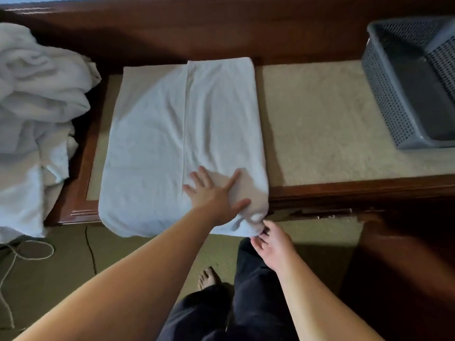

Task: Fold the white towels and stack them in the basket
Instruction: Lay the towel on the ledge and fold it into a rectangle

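1. Dark reddish wood frames a low bench [344,190] with beige cushion panels, and a greenish carpet [61,279] runs beneath it.
2. One white towel [157,143] lies lengthwise on the middle of the bench, folded so that one long edge meets in a seam running down its centre.
3. Its near end hangs slightly over the bench's front rail.
4. The left hand [214,195] lies flat on the towel's near right part, fingers spread wide and straight, palm pressing the cloth down just right of the seam.
5. The right hand [270,242] is at the towel's near right corner, below the bench edge, its fingertips pinching the corner where the cloth bunches.
6. A heap of unfolded white towels [37,107] sits crumpled at the left end of the bench, spilling over the front, well apart from the folded one.
7. The grey perforated basket [384,94] stands at the far right of the bench on the beige cushion; no towel shows in the part of its inside that can be seen.
8. The basket is partly cut off by the frame's right edge.
9. A pale cord [27,252] loops on the carpet at the lower left, and a thin dark cable [89,247] runs beside it.
10. The person's dark trousers [251,303] and a bare foot [206,276] show near the bottom, between the two forearms.
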